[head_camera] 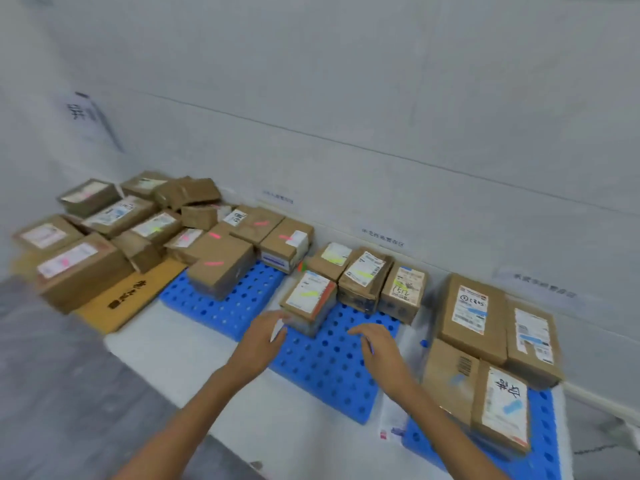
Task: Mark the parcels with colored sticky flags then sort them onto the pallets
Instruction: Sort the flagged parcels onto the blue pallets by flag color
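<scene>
Parcels lie along the foot of a pale wall, grouped on three blue perforated pallets on the floor. Left pallet (221, 306) carries boxes with pink flags, e.g. one at its front (221, 268); behind and left of it a loose heap of cardboard boxes (104, 230) spills onto a flat brown sheet (131, 299). Middle pallet (329, 362) holds four boxes with yellow-green flags; right pallet (547, 434) holds larger boxes with blue flags, among them a box with handwriting (502, 410). Left hand (263, 337) sits at the near-left corner of the front yellow-flagged parcel (310, 303), fingers loosely curled and touching or almost touching its side; something small and white shows at the fingers, identity unclear. Right hand (377, 344) hovers over bare pallet just right of the same parcel, fingers spread apart, holding nothing. Image is blurred, so contact cannot be confirmed. Judgement: sorting step in hand, this parcel being set or squared on the yellow group's pallet. Many heap boxes show flags already; whether all do cannot be told. Next move likely calls for letting go cleanly, then turning left to the heap, reading flag colour on a box, and carrying it to the matching pallet without toppling neighbours.
</scene>
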A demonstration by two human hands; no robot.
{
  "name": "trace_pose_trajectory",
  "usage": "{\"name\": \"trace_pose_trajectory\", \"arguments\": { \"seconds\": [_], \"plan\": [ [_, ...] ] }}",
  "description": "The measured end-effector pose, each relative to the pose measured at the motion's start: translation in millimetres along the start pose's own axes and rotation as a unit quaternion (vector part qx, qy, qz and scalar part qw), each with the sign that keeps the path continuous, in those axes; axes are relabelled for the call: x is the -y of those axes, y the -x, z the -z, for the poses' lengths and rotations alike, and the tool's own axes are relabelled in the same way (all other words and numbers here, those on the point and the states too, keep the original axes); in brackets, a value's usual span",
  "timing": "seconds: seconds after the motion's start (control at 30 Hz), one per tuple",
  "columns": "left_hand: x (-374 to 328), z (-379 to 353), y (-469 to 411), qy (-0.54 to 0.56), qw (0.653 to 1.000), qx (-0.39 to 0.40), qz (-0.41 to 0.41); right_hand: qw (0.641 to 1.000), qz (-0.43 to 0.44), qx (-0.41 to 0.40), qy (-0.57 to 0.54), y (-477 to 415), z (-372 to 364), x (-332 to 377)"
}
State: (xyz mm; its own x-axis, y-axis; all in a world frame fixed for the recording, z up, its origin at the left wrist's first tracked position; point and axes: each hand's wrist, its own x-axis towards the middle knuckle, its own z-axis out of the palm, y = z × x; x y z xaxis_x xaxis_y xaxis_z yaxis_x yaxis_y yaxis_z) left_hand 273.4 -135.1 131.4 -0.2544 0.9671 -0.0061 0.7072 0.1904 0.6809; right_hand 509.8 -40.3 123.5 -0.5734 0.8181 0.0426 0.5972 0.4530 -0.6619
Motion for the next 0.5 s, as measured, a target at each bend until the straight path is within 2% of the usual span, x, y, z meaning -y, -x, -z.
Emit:
{"name": "trace_pose_trajectory", "arguments": {
  "seconds": [0.2,0.5],
  "plan": [
    [85.5,84.5,14.3,0.009,0.994,-0.081,0.073,0.995,0.068,0.052,-0.048,-62.1,-59.1,90.3],
    [236.7,207.7,-77.1,0.040,0.986,-0.106,0.121,0.990,0.026,0.060,-0.128,-218.9,-174.7,188.8]
  ]
}}
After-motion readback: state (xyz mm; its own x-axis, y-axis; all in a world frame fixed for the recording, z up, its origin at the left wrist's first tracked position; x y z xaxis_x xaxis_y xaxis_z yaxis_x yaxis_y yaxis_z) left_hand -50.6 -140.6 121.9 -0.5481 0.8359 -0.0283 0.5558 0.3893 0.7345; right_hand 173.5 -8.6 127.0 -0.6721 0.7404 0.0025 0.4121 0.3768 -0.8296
